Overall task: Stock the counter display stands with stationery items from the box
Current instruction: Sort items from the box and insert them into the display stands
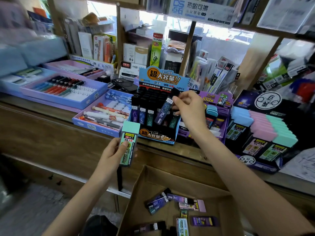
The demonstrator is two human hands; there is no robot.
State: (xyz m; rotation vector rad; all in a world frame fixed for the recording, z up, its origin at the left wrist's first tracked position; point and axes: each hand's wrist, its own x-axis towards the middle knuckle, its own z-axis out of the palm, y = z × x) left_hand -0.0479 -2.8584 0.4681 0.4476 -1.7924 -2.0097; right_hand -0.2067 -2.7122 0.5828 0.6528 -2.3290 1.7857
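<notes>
My right hand (189, 109) pinches a slim dark blue lead case (164, 109) tilted over the front rows of the blue display stand (158, 137), which holds several similar dark cases. Below and to the left, my left hand (112, 155) grips a wider mint-green lead case (128, 143) upright in front of the counter edge. The open cardboard box (136, 193) sits low in front of me with several loose lead cases (160, 201) on its bottom.
A purple display stand (219, 114) sits right of the blue one. Farther right a black stand (265, 133) holds pastel cases. Lilac pen trays (102, 123) lie to the left on the wooden counter (51, 130). Shelves with packaged stationery rise behind.
</notes>
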